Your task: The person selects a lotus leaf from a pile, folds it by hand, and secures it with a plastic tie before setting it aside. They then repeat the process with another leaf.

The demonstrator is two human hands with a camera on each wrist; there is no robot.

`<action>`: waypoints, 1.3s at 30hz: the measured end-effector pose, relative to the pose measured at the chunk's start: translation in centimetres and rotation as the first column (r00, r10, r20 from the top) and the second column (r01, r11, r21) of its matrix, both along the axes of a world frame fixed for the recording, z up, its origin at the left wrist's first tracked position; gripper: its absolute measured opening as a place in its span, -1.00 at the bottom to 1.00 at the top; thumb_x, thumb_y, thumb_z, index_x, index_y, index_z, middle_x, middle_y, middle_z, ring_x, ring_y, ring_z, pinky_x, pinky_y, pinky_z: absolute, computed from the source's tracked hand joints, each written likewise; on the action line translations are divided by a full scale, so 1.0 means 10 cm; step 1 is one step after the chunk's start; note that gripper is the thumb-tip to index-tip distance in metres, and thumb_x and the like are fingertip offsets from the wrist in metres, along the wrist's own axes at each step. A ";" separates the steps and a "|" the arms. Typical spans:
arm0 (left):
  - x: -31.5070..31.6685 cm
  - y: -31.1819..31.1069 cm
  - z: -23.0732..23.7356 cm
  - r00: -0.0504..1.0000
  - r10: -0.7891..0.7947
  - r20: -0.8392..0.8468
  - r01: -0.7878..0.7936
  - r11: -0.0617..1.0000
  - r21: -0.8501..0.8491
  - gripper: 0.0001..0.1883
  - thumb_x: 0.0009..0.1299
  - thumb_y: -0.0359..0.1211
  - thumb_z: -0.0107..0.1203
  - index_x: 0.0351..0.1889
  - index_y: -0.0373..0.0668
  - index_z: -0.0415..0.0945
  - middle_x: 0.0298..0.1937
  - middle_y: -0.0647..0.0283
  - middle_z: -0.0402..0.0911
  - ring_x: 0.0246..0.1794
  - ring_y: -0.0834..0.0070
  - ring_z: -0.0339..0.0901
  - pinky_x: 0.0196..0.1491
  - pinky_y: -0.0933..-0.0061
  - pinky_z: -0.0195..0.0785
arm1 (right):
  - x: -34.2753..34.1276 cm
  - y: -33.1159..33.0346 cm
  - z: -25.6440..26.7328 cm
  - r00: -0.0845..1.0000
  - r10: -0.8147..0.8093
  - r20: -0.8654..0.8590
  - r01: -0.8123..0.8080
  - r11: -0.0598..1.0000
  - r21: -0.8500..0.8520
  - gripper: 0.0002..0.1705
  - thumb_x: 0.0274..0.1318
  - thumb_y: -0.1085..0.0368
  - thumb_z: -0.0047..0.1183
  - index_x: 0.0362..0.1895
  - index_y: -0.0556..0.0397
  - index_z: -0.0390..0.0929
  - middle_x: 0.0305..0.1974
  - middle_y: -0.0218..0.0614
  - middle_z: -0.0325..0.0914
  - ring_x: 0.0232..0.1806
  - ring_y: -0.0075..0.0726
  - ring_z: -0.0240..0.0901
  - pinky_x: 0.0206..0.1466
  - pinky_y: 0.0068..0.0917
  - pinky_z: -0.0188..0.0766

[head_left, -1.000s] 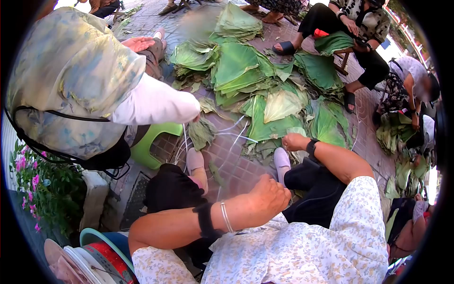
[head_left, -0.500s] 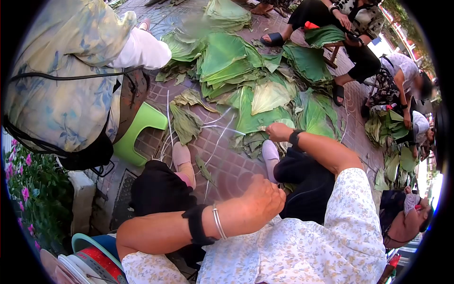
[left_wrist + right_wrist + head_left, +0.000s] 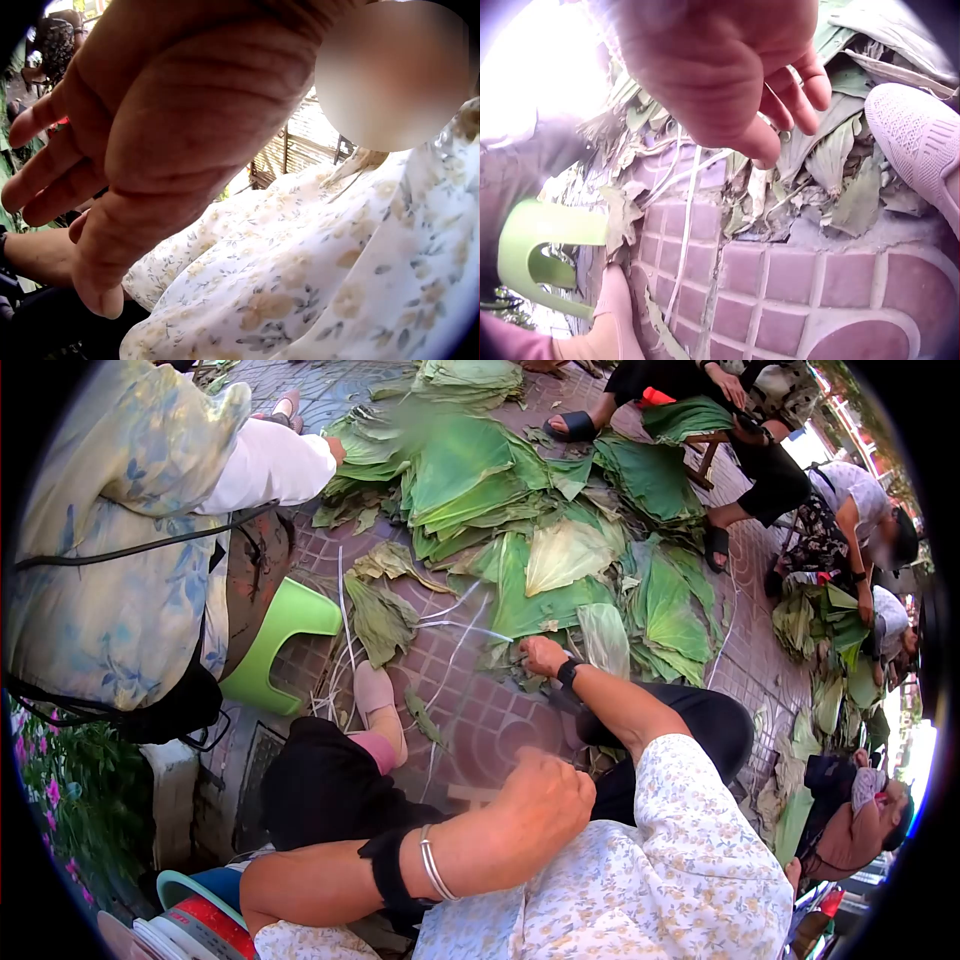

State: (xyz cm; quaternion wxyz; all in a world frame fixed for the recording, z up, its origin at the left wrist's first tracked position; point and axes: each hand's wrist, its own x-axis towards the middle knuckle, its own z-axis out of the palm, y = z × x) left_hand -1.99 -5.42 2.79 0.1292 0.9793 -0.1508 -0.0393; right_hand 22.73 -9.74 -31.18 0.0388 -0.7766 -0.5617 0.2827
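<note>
In the head view my left hand (image 3: pixel 530 815) is raised before the floral shirt, fingers bent loosely; the left wrist view shows this hand (image 3: pixel 150 135) with spread, relaxed fingers and nothing held. Lower and farther forward, my right hand (image 3: pixel 545 656) reaches down beside the front edge of the green leaf pile (image 3: pixel 550 610). In the right wrist view its fingers (image 3: pixel 802 97) hang loosely bent above dry leaf scraps (image 3: pixel 817 199), with no object visible in them. White strips (image 3: pixel 460 625) lie on the paving, one ending close to the right hand.
A green stool (image 3: pixel 285 640) and a seated person in patterned clothing (image 3: pixel 110 560) are at the left. Dry leaves (image 3: pixel 380 615) lie between the stool and the pile. Another seated person (image 3: pixel 770 470) is at upper right. Flowers (image 3: pixel 60 810) grow at lower left.
My right hand has moved left along the pile's front edge, and the right leg has shifted, hiding most of its shoe. The neighbour's arm has moved away, toward the upper leaves. My left hand stays raised.
</note>
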 end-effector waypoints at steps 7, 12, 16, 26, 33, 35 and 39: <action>0.07 0.02 0.04 0.995 0.056 0.078 -0.056 0.998 0.003 -0.72 -0.08 -0.39 0.13 -0.40 -0.22 0.35 -0.52 0.29 0.33 -0.48 0.49 0.33 -0.41 0.47 0.08 | 0.59 0.07 -0.48 0.953 -0.266 0.145 0.255 0.963 0.091 -0.72 -0.18 0.31 -0.06 -0.29 0.07 0.52 -0.23 0.05 0.47 -0.15 0.17 0.44 -0.12 -0.06 0.40; 0.19 0.06 0.07 0.998 0.048 0.042 -0.047 0.999 -0.022 -0.77 -0.04 -0.41 0.09 -0.42 -0.19 0.32 -0.52 0.28 0.31 -0.46 0.49 0.32 -0.42 0.48 0.07 | 0.76 0.22 -0.66 0.933 -0.337 0.129 0.314 0.934 0.170 -0.76 -0.17 0.37 -0.05 -0.30 0.04 0.52 -0.21 -0.01 0.41 -0.14 0.17 0.42 -0.14 -0.06 0.41; 0.27 0.11 0.08 1.000 0.014 0.007 -0.014 1.000 0.007 -0.74 -0.04 -0.42 0.08 -0.37 -0.24 0.35 -0.51 0.28 0.28 -0.45 0.48 0.32 -0.40 0.48 0.07 | 0.71 0.28 -0.73 0.919 -0.374 0.121 0.355 0.922 0.156 -0.76 -0.20 0.38 -0.02 -0.31 0.02 0.52 -0.22 -0.05 0.39 -0.17 0.13 0.40 -0.16 -0.10 0.41; 0.33 0.07 0.05 0.998 0.034 -0.057 -0.033 0.999 0.025 -0.61 -0.03 -0.40 0.10 -0.20 -0.29 0.38 -0.47 0.28 0.30 -0.43 0.49 0.32 -0.38 0.48 0.10 | 0.07 -0.10 -0.65 0.962 -0.066 0.266 -0.043 0.923 0.383 -0.81 -0.23 0.41 0.00 -0.38 0.08 0.50 -0.21 -0.12 0.41 -0.08 0.03 0.34 -0.14 -0.21 0.41; 0.32 0.11 0.05 0.998 0.016 -0.063 -0.015 1.000 0.009 -0.59 0.00 -0.41 0.09 -0.15 -0.33 0.39 -0.46 0.27 0.31 -0.42 0.48 0.33 -0.38 0.50 0.09 | 0.40 0.15 -0.57 0.962 -0.190 0.197 0.159 0.974 0.160 -0.83 -0.24 0.45 -0.02 -0.41 0.13 0.48 -0.27 -0.06 0.41 -0.15 0.04 0.39 -0.13 -0.16 0.42; 0.33 0.12 0.08 0.995 0.007 -0.098 -0.005 1.000 0.018 -0.59 0.01 -0.41 0.09 -0.13 -0.33 0.38 -0.43 0.24 0.35 -0.41 0.47 0.35 -0.37 0.50 0.11 | 0.51 0.22 -0.58 0.948 -0.241 0.208 0.194 0.955 0.222 -0.81 -0.24 0.45 -0.01 -0.39 0.10 0.49 -0.26 -0.08 0.41 -0.12 0.05 0.37 -0.14 -0.14 0.42; 0.35 0.17 0.08 0.997 -0.025 -0.079 0.027 0.999 0.028 -0.62 0.07 -0.39 0.06 -0.12 -0.34 0.40 -0.40 0.20 0.42 -0.39 0.44 0.38 -0.37 0.46 0.12 | 0.65 0.33 -0.64 0.925 -0.304 0.229 0.215 0.914 0.345 -0.76 -0.24 0.45 -0.01 -0.33 0.10 0.49 -0.22 -0.07 0.42 -0.11 0.07 0.36 -0.13 -0.13 0.40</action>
